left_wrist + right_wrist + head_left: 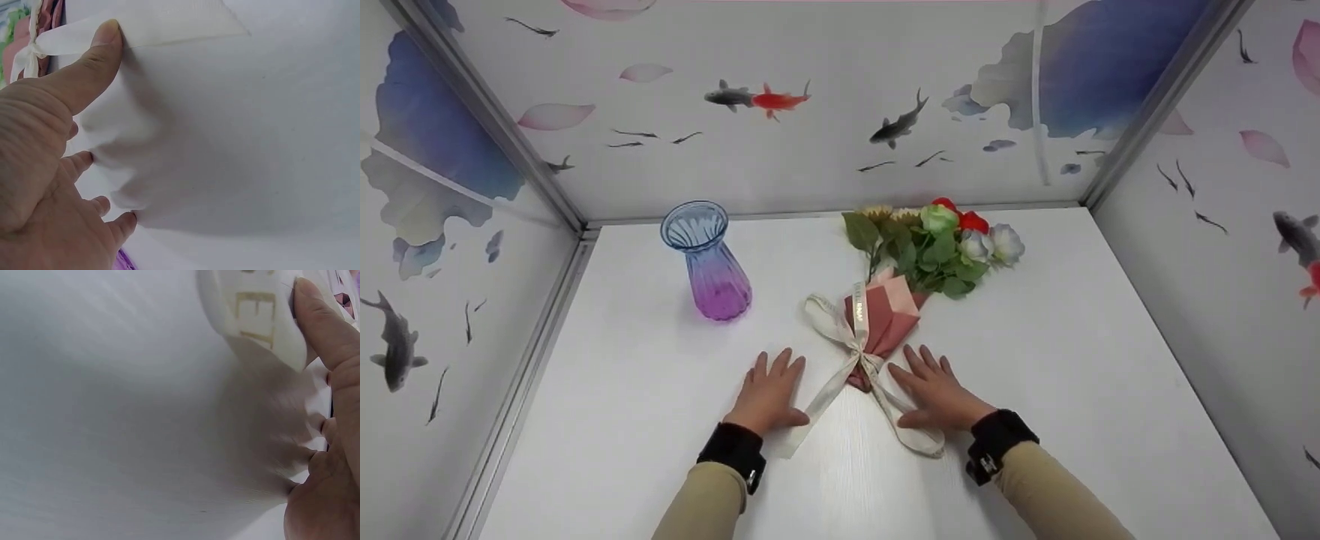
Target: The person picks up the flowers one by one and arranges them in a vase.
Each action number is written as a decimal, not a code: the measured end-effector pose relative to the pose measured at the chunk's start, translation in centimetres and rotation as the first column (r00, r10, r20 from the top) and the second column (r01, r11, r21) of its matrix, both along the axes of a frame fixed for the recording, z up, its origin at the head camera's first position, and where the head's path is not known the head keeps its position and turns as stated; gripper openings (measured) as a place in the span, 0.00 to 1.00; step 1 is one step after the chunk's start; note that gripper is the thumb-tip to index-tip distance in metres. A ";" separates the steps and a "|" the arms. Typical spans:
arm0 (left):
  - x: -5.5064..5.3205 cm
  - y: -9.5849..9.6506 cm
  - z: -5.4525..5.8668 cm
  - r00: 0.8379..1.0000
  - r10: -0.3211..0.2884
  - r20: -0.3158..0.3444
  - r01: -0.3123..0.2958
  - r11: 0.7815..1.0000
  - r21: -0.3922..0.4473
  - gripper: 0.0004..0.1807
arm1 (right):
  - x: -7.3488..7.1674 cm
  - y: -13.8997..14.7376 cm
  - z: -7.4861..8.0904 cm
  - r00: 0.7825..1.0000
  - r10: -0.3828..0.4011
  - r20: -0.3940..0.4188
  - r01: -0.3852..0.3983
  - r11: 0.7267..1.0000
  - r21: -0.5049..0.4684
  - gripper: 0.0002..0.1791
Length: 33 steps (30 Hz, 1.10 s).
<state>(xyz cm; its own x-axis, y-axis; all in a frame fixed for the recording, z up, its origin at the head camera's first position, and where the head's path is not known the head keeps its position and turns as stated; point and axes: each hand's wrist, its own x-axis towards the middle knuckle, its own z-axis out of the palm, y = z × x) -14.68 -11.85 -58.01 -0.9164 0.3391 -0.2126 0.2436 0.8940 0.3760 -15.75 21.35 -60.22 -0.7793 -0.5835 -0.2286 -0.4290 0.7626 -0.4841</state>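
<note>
Head view, centre: both hands lie palm down on the white table (607, 390), fingers straight and spread wide, grasping nothing. Left hand (765, 397), just left of the lower centre of the frame, points its four fingers up the frame, and its thumb touches the ribbon (859, 319). In the left wrist view that thumb rests at the edge of the pale strip near the top, while the fingertips meet the table lower down. Right hand (945, 397), right of the lower centre, is spread the same way, thumb against the ribbon's other trailing part; in the right wrist view, gold letters show on it beside the thumb, upper right.

Between the hands and above them, around the centre, lies the wrap (889, 322), dusky pink paper tied near its narrow end by the cream ribbon. It holds the stems of the flowers (937, 247), which fan out toward the upper right of centre: yellow, green, red and pale blue heads over green leaves.

Upper left of centre, the glass vase (711, 262) stands upright, blue at the flared rim and purple at the base, well apart from the wrap.
</note>
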 end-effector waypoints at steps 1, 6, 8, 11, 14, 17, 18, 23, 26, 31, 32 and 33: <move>0.0 0.1 0.0 1.000 -0.013 -0.010 0.013 1.000 -0.007 0.51 | 0.0 0.1 0.0 1.000 -0.001 0.002 0.001 1.000 -0.006 0.52; 0.0 1.4 0.2 0.995 -0.068 -0.075 0.066 0.998 -0.024 0.36 | 0.0 0.2 0.0 1.000 -0.003 0.010 0.004 1.000 -0.028 0.51; 0.1 2.3 0.1 0.993 -0.060 -0.100 0.059 0.998 -0.019 0.31 | 0.0 0.2 -0.1 1.000 -0.002 0.013 0.002 0.999 -0.032 0.51; 0.3 3.5 -0.3 0.990 -0.031 -0.138 0.027 0.999 -0.025 0.31 | -0.1 0.1 -0.1 1.000 0.001 0.011 0.000 1.000 -0.030 0.51; 0.3 4.4 -0.7 0.981 -0.020 -0.193 0.013 0.999 -0.039 0.32 | -0.1 0.1 -0.1 1.000 0.005 0.003 -0.005 1.000 -0.026 0.51; 0.4 4.7 -1.0 0.960 -0.055 -0.274 0.034 0.996 -0.081 0.22 | -0.2 0.1 -0.2 1.000 0.009 -0.001 -0.009 1.000 -0.023 0.52; 0.4 4.7 -1.1 0.953 -0.069 -0.297 0.042 0.994 -0.096 0.17 | -0.2 0.1 -0.3 1.000 0.010 -0.003 -0.011 1.000 -0.026 0.52; 0.4 4.2 -1.3 0.941 -0.071 -0.330 0.042 0.995 -0.096 0.01 | -0.1 0.1 -0.3 1.000 0.006 0.003 -0.006 1.000 -0.031 0.52; 0.3 3.7 -1.5 0.955 -0.040 -0.294 0.029 0.999 -0.039 0.02 | -0.1 0.2 -0.3 1.000 0.005 0.000 -0.005 1.000 -0.024 0.52; -0.1 3.2 -1.7 0.976 -0.014 -0.216 0.025 0.999 0.046 0.07 | 0.1 0.1 -0.3 1.000 0.007 -0.012 -0.007 1.000 -0.025 0.51; -0.2 3.2 -1.7 0.980 -0.010 -0.196 0.022 0.998 0.060 0.07 | 0.2 0.1 -0.3 1.000 0.008 -0.014 -0.009 1.000 -0.027 0.50; -0.3 3.1 -1.8 0.984 -0.007 -0.179 0.020 0.997 0.070 0.07 | 0.2 0.1 -0.2 1.000 0.010 -0.017 -0.010 1.000 -0.029 0.50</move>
